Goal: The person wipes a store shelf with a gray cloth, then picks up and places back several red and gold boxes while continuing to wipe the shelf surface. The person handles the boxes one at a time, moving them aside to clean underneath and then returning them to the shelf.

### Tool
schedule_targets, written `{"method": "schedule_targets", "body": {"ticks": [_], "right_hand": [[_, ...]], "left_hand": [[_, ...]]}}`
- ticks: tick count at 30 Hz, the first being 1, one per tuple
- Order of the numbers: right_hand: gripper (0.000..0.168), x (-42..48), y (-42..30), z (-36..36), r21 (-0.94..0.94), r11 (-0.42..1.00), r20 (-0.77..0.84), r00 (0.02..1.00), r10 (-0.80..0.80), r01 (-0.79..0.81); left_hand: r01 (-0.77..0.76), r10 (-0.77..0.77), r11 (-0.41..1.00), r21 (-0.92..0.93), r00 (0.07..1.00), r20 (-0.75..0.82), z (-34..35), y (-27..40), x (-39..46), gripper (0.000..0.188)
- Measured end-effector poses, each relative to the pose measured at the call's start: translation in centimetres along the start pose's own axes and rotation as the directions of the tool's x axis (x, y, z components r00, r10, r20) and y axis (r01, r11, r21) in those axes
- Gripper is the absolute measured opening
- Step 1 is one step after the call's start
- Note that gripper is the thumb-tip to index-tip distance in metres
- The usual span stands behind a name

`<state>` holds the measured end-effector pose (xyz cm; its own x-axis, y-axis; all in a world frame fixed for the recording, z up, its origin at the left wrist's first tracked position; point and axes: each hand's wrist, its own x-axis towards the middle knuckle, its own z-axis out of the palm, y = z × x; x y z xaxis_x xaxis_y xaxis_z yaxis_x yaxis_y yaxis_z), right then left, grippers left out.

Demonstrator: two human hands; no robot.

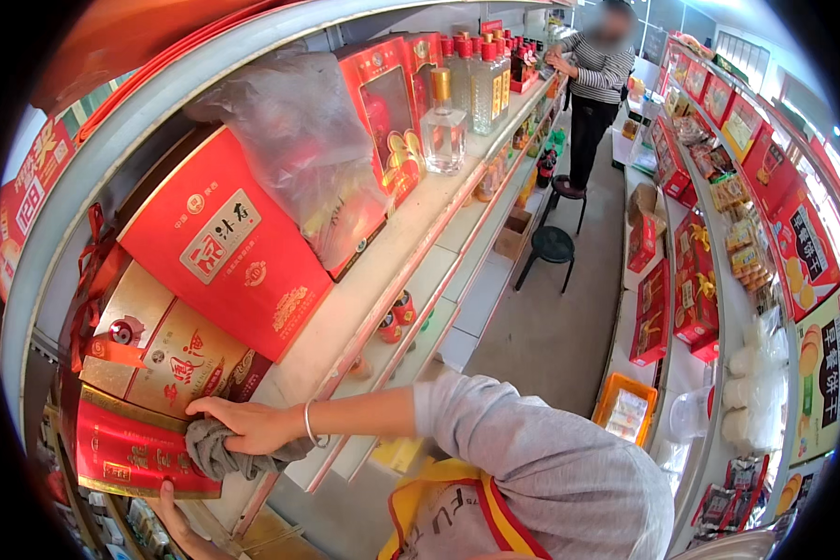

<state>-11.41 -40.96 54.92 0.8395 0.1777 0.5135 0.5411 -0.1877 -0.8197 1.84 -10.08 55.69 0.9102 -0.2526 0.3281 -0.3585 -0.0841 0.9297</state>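
A crumpled grey cloth (217,448) is bunched under my right hand (255,427), whose fingers close on it at the shelf's near end. The thumb of my left hand (175,518) touches the lower edge of a red and gold gift box (133,448); its other fingers are hidden or cut off below. Behind the cloth stands a gold liquor box (175,350). Farther along are a large red liquor box (231,238), a clear plastic bag (301,147) and a clear glass bottle with a gold cap (444,133).
White shelves (406,231) run away on the left, with several bottles at the far end. Beyond, another person (595,77) stands on a black stool (567,192), hands at the top shelf. A second stool (554,245) stands in the aisle. Stocked shelves (714,280) line the right.
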Motion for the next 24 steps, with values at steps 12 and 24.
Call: {"method": "schedule_targets", "body": {"ticks": [12,24], "right_hand": [[0.103,0.1,-1.6,0.5,-0.145,0.983,0.204,0.975,-0.082,0.113],[0.106,-2.2,-7.7,3.1,-0.097,0.991,-0.056,0.994,-0.099,0.093]], "left_hand": [[0.003,-0.005,0.994,-0.107,1.0,-0.021,-1.5,-0.8,-4.9,0.091],[-0.314,0.317,0.933,0.174,0.948,0.011,-5.6,1.1,-11.2,0.093]]}}
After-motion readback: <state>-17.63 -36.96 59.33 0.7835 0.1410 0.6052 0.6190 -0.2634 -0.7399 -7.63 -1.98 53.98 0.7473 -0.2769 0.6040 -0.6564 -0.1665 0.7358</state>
